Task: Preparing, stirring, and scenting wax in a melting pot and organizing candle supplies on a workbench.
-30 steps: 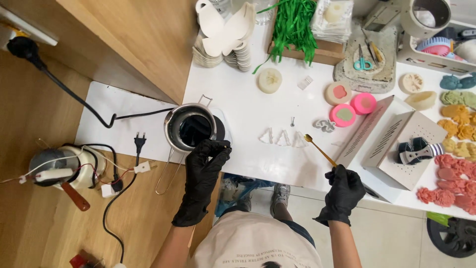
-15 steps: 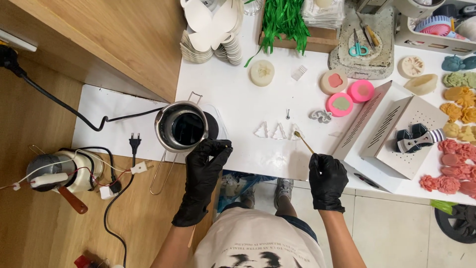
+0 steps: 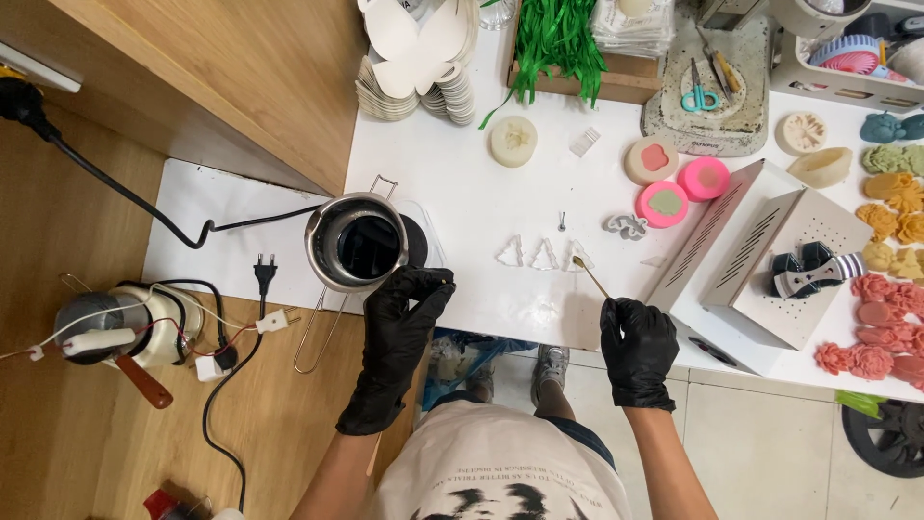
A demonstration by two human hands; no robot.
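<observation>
Both my hands wear black gloves. My left hand (image 3: pixel 402 325) has its fingers pinched together just below a metal melting pot (image 3: pixel 358 243) with dark contents; whether it holds something is unclear. My right hand (image 3: pixel 636 345) grips a thin golden spoon (image 3: pixel 589 273), whose tip touches the rightmost of three small clear tree-shaped moulds (image 3: pixel 544 254) on the white table (image 3: pixel 481 202).
Round moulds (image 3: pixel 685 193), a cream mould (image 3: pixel 513 141) and a grey flower mould (image 3: pixel 626 226) lie beyond. A perforated white box (image 3: pixel 760 260), coloured wax flowers (image 3: pixel 890 241), green raffia (image 3: pixel 553 39), scissors (image 3: pixel 701 91), stacked paper shapes (image 3: pixel 414 58), another pot and cables (image 3: pixel 125 323) on the wooden floor.
My right hand has moved left and forward, bringing the spoon tip to the tree moulds. My left hand stays by the pot.
</observation>
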